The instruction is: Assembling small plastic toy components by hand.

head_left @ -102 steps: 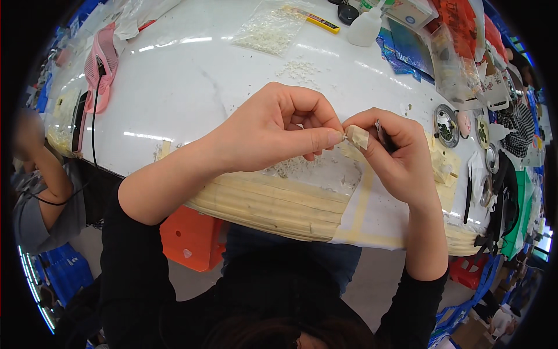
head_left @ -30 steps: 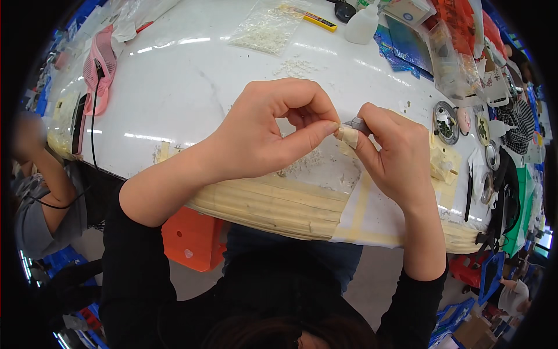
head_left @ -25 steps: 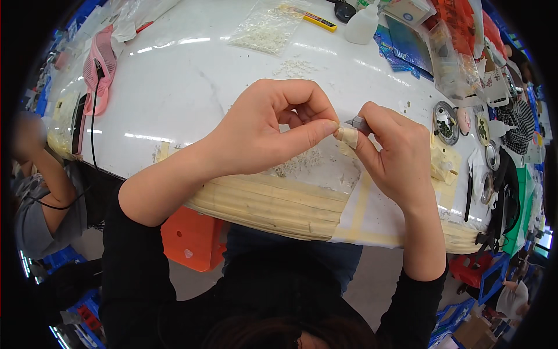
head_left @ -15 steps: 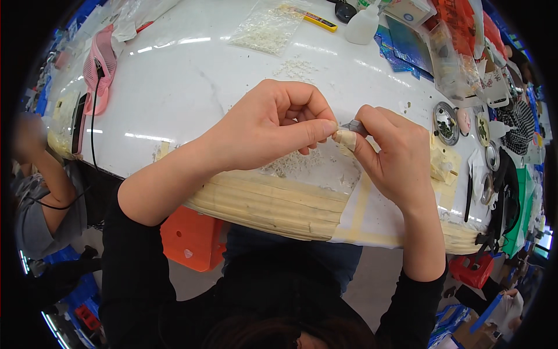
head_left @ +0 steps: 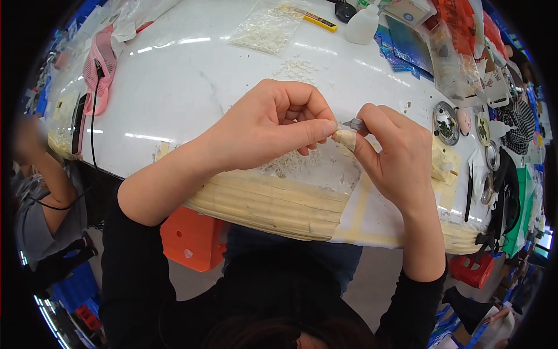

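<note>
Over the near part of the white table, my two hands meet fingertip to fingertip. My left hand [head_left: 285,119] pinches something tiny between thumb and forefinger, too small and hidden to name. In my right hand [head_left: 398,154] is a small grey metal blade [head_left: 356,125], gripped between forefinger and thumb with its tip toward the left fingertips. Pale tape [head_left: 345,139] wraps the right thumb's end. White shavings [head_left: 297,164] lie on the table below the hands, and more white bits [head_left: 296,70] are scattered beyond them.
A clear bag of white bits [head_left: 267,35], a yellow utility knife [head_left: 319,22] and a white squeeze bottle [head_left: 361,26] lie far back. Round metal dishes [head_left: 446,123] stand at right. A pink mesh pouch [head_left: 100,70] is left. Tape covers the near edge [head_left: 267,203].
My right hand and the blade have shifted very slightly; my left hand holds still. People at the far left and lower right have moved a little.
</note>
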`<act>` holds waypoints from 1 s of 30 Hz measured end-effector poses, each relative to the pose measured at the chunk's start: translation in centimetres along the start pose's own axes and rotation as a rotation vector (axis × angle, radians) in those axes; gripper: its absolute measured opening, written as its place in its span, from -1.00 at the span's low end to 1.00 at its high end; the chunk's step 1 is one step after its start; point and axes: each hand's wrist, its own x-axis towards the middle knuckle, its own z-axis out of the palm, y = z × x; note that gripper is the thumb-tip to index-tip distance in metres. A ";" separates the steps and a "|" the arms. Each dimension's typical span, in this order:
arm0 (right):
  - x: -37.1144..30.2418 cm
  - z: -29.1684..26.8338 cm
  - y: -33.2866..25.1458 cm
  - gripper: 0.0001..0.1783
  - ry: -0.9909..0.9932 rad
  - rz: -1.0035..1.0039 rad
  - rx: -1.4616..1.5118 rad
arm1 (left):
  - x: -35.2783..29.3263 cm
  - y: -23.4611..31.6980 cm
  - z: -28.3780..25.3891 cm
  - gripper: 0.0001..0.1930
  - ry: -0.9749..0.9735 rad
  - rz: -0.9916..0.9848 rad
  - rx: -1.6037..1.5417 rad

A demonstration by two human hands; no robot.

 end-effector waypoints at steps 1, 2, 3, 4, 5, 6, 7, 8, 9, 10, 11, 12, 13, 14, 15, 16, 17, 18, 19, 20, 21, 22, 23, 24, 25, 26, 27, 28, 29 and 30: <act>0.0 -0.1 0.0 -0.71 -0.005 -0.004 -0.014 | 0.0 0.0 0.0 -0.85 -0.003 -0.007 -0.007; 0.0 -0.1 -0.1 -0.71 -0.010 -0.007 -0.027 | 0.1 0.1 0.0 -0.85 -0.005 -0.013 -0.014; 0.0 -0.2 -0.1 -0.72 -0.015 -0.012 -0.039 | 0.0 0.1 0.0 -0.85 -0.007 -0.021 -0.021; -0.1 -0.1 -0.1 -0.72 0.004 -0.010 -0.039 | 0.0 0.1 0.0 -0.84 -0.008 -0.032 -0.035; 0.0 0.1 0.0 -0.72 0.023 -0.009 -0.038 | 0.1 0.1 0.0 -0.84 -0.009 -0.043 -0.048; 0.0 0.2 0.0 -0.72 0.043 -0.008 -0.036 | 0.0 0.2 0.0 -0.84 -0.009 -0.053 -0.061; 0.0 0.2 0.0 -0.71 0.044 -0.007 -0.033 | 0.0 0.2 0.0 -0.84 -0.008 -0.053 -0.061; 0.0 0.3 -0.1 -0.71 0.046 -0.007 -0.030 | 0.0 0.1 -0.1 -0.84 -0.007 -0.052 -0.060; 0.0 0.2 -0.1 -0.71 0.047 -0.006 -0.031 | 0.0 0.2 -0.1 -0.83 -0.009 -0.050 -0.060; 0.0 0.1 -0.1 -0.70 0.036 -0.012 -0.037 | 0.0 0.2 -0.1 -0.83 -0.011 -0.053 -0.063; -0.1 0.0 -0.1 -0.69 0.025 -0.018 -0.043 | 0.0 0.2 -0.1 -0.83 -0.014 -0.055 -0.066; -0.1 -0.1 -0.2 -0.69 0.014 -0.024 -0.048 | 0.0 0.2 -0.1 -0.83 -0.015 -0.059 -0.069; -0.1 -0.2 -0.2 -0.69 0.013 -0.020 -0.059 | 0.0 0.2 -0.1 -0.83 -0.016 -0.063 -0.073; 0.0 -0.2 -0.3 -0.69 0.012 -0.015 -0.071 | 0.0 0.2 -0.1 -0.83 -0.017 -0.068 -0.077; 0.0 -0.2 -0.3 -0.69 0.012 -0.012 -0.082 | 0.0 0.2 -0.1 -0.83 -0.017 -0.072 -0.080; 0.0 -0.1 -0.3 -0.69 0.021 -0.011 -0.080 | 0.0 0.3 -0.1 -0.83 -0.017 -0.073 -0.082; 0.0 0.0 -0.3 -0.69 0.030 -0.010 -0.079 | 0.0 0.3 -0.1 -0.83 -0.017 -0.074 -0.085; 0.0 0.0 -0.3 -0.69 0.039 -0.009 -0.079 | 0.0 0.3 -0.1 -0.83 -0.019 -0.075 -0.088; 0.0 0.0 -0.3 -0.69 0.043 -0.010 -0.082 | 0.0 0.4 -0.1 -0.83 -0.019 -0.074 -0.086; 0.0 0.0 -0.4 -0.69 0.047 -0.011 -0.086 | 0.1 0.4 0.0 -0.83 -0.019 -0.074 -0.085; 0.0 0.0 -0.4 -0.69 0.051 -0.013 -0.087 | 0.1 0.4 -0.1 -0.83 -0.017 -0.074 -0.083; 0.0 0.0 -0.4 -0.68 0.045 -0.015 -0.079 | 0.0 0.3 -0.1 -0.83 -0.017 -0.073 -0.087; 0.0 0.0 -0.3 -0.68 0.039 -0.017 -0.071 | 0.0 0.3 -0.1 -0.83 -0.018 -0.071 -0.091; -0.1 -0.1 -0.3 -0.68 0.033 -0.018 -0.064 | 0.0 0.2 -0.1 -0.83 -0.021 -0.070 -0.096; -0.1 0.0 -0.3 -0.68 0.033 -0.014 -0.063 | 0.0 0.2 -0.1 -0.83 -0.022 -0.069 -0.095; -0.1 0.0 -0.3 -0.68 0.033 -0.009 -0.062 | 0.0 0.2 -0.1 -0.83 -0.024 -0.068 -0.095; -0.1 0.1 -0.3 -0.68 0.034 -0.006 -0.060 | 0.0 0.2 -0.1 -0.83 -0.024 -0.066 -0.094; -0.1 0.2 -0.3 -0.68 0.042 -0.001 -0.052 | 0.0 0.2 -0.1 -0.83 -0.018 -0.067 -0.096; -0.1 0.3 -0.3 -0.68 0.051 0.003 -0.044 | 0.0 0.2 -0.1 -0.83 -0.012 -0.068 -0.098; 0.0 0.3 -0.2 -0.68 0.060 0.008 -0.039 | 0.0 0.2 -0.1 -0.83 -0.008 -0.066 -0.099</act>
